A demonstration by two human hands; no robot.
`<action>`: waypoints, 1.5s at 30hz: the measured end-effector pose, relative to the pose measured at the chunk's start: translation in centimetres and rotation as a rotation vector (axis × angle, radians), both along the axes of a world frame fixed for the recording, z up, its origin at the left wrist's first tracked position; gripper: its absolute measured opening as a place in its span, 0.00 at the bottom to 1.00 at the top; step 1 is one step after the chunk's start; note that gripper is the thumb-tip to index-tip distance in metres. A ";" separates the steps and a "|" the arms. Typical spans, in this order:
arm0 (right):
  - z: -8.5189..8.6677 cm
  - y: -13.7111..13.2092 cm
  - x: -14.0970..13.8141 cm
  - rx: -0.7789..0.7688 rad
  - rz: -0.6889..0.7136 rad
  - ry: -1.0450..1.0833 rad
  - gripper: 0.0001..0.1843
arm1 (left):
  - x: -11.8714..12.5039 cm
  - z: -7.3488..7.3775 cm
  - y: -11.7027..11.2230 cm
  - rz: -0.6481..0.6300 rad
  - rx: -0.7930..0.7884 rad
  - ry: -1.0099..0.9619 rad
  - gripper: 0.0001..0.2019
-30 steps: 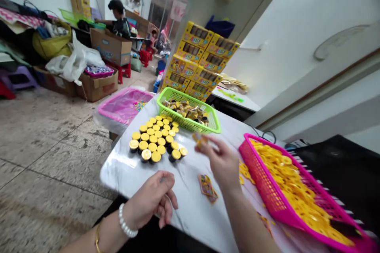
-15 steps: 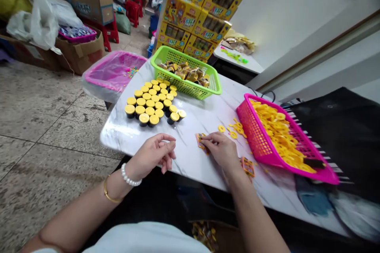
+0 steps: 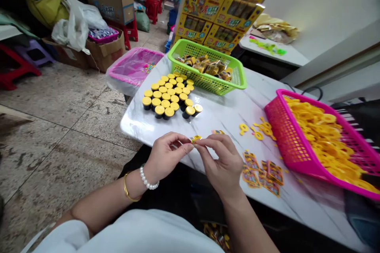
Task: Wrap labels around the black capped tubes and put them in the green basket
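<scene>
Between the fingertips of both hands is a small yellow printed sticker, held above the table's front edge. My left hand, with a pearl bracelet at its wrist, pinches its left side. My right hand pinches the right side. Another printed piece lies on the table just behind the right fingers, partly hidden. Right of that hand are several loose stacks of printed stickers. Beyond the left hand stand many small black tubs with yellow lids, grouped upright.
A green basket of wrapped pieces stands at the back of the white table. At right, a pink basket holds yellow ring-shaped parts; a few loose yellow rings lie beside it. Yellow boxes are stacked behind.
My right hand has lifted the small sticker off the table and brought it to my left hand, whose fingers have closed on it too. The view has shifted, uncovering the sticker stacks.
</scene>
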State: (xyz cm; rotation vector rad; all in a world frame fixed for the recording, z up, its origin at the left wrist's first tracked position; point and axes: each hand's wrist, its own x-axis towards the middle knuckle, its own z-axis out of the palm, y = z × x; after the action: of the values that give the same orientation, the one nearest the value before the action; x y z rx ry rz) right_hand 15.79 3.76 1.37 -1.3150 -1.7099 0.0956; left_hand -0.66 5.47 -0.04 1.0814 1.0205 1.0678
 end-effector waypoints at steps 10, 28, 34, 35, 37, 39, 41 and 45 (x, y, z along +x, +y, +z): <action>-1.5 -0.5 -3.4 -0.625 -0.045 0.612 0.26 | -1.8 0.2 -1.0 0.198 0.077 0.068 0.09; -2.2 -0.8 -4.5 0.046 0.039 -0.022 0.09 | -2.5 -0.3 -0.9 0.293 0.242 0.046 0.06; -2.2 -0.3 -5.5 -0.061 0.077 0.070 0.06 | -3.7 -0.7 -0.3 0.295 0.154 0.062 0.05; -2.2 -0.3 -5.6 -0.094 0.075 0.093 0.06 | -3.8 -0.8 -0.3 0.309 0.158 0.078 0.05; -2.4 -0.2 -5.8 -0.139 0.071 0.117 0.07 | -3.9 -0.9 -0.4 0.329 0.182 0.105 0.04; -2.4 -0.1 -6.0 -0.167 0.084 0.123 0.09 | -3.9 -1.0 -0.5 0.335 0.207 0.117 0.04; -2.4 -0.1 -6.3 -0.191 0.107 0.116 0.11 | -3.9 -1.1 -0.6 0.333 0.225 0.122 0.03; -2.3 -0.1 -6.6 -0.228 0.127 0.107 0.11 | -4.6 -1.0 -0.3 0.354 0.247 0.134 0.03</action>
State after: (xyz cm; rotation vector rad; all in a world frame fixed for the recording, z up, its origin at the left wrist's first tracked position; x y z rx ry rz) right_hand 9.22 3.68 -0.96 -1.3387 -1.7277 0.4379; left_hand -5.21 5.18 -1.04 1.2107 1.2411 1.4512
